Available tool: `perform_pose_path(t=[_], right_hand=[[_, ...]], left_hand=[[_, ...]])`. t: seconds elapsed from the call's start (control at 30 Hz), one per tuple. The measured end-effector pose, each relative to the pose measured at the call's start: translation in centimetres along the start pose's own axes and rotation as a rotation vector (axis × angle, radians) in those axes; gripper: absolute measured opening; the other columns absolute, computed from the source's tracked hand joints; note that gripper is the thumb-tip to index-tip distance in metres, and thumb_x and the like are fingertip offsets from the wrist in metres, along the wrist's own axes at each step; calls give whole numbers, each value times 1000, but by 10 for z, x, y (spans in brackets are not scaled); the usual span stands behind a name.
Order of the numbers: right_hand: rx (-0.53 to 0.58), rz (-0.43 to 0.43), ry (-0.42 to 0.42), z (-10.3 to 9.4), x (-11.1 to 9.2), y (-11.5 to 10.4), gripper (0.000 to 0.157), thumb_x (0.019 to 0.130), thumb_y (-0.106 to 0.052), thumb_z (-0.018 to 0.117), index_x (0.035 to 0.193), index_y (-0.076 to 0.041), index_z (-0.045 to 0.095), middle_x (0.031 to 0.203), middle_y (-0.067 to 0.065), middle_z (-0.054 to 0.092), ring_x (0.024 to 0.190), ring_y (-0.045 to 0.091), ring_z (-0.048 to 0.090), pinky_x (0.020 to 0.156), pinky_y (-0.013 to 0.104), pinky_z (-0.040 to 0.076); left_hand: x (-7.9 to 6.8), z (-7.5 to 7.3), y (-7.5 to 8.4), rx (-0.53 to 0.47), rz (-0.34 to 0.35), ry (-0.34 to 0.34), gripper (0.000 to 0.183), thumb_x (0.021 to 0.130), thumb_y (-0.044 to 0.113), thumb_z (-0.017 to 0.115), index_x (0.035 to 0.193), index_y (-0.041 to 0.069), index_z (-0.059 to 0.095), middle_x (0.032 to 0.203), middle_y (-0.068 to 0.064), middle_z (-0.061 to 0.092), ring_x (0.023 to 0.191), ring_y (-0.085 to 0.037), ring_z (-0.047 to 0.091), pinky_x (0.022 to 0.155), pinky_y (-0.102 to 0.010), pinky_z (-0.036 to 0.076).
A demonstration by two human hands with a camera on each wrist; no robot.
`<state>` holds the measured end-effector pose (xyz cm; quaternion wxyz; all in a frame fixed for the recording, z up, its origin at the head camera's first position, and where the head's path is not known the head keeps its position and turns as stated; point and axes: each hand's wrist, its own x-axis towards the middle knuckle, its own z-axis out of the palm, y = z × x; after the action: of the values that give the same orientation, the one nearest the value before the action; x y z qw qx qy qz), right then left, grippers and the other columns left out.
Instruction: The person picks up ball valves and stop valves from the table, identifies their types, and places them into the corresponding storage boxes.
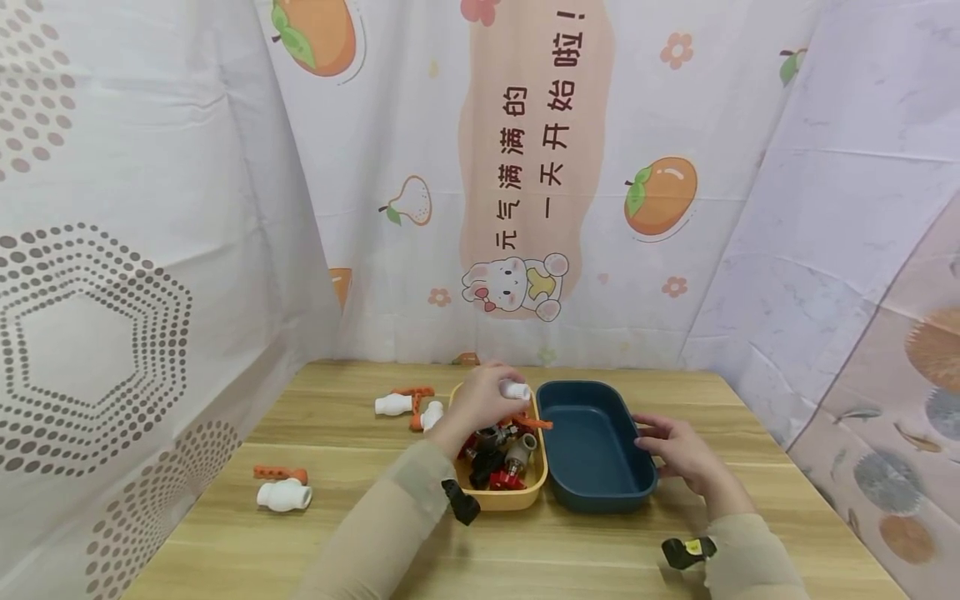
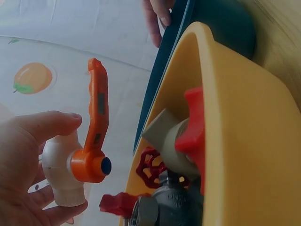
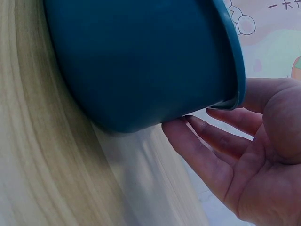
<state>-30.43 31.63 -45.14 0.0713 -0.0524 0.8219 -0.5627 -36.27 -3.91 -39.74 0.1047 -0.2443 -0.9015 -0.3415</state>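
Note:
My left hand [image 1: 483,398] grips a white plastic ball valve [image 2: 63,167] by its body, thumb on one side and fingers on the other. Its orange lever handle [image 2: 98,110] sticks out free. This hand is over a yellow bin [image 1: 506,500] holding several valves, among them a grey one with a red handle [image 1: 519,454] and a metal one [image 2: 176,207]. At the right, my right hand [image 1: 686,450] holds the near right side of a dark blue bin [image 1: 600,503], thumb at the rim and fingertips against the outer wall. Nothing lies inside the blue bin.
Two white valves with orange handles [image 1: 393,405] [image 1: 432,415] lie left of the yellow bin. Another white valve [image 1: 285,495] is nearer the table's left edge. Both bins stand side by side on the wooden table [image 1: 337,467], with a printed curtain [image 1: 405,275] behind.

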Motion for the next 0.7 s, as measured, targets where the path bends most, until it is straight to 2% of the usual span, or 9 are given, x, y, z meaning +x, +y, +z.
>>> perform_pose_path(t=[0.2, 0.47, 0.7], right_hand=[[-3, 6, 1, 0, 1, 0, 56, 103, -11, 60, 152, 5, 39, 143, 36, 47, 121, 46, 57, 78, 57, 58], [0, 4, 8, 0, 1, 0, 57, 101, -11, 62, 151, 5, 40, 142, 36, 48, 119, 45, 59, 77, 56, 59], [1, -2, 10, 0, 1, 1, 56, 102, -11, 61, 151, 6, 40, 141, 36, 49, 119, 44, 60, 76, 56, 59]], left_hand=[[8, 10, 5, -48, -4, -8, 32, 81, 34, 87, 108, 22, 76, 116, 3, 63, 98, -16, 58, 80, -32, 54], [16, 25, 20, -88, -2, -24, 34, 81, 31, 87, 112, 20, 77, 117, 2, 64, 97, -16, 58, 77, -29, 54], [22, 38, 31, -83, -4, -52, 34, 82, 30, 87, 111, 20, 76, 113, 4, 62, 94, -15, 56, 77, -27, 52]])
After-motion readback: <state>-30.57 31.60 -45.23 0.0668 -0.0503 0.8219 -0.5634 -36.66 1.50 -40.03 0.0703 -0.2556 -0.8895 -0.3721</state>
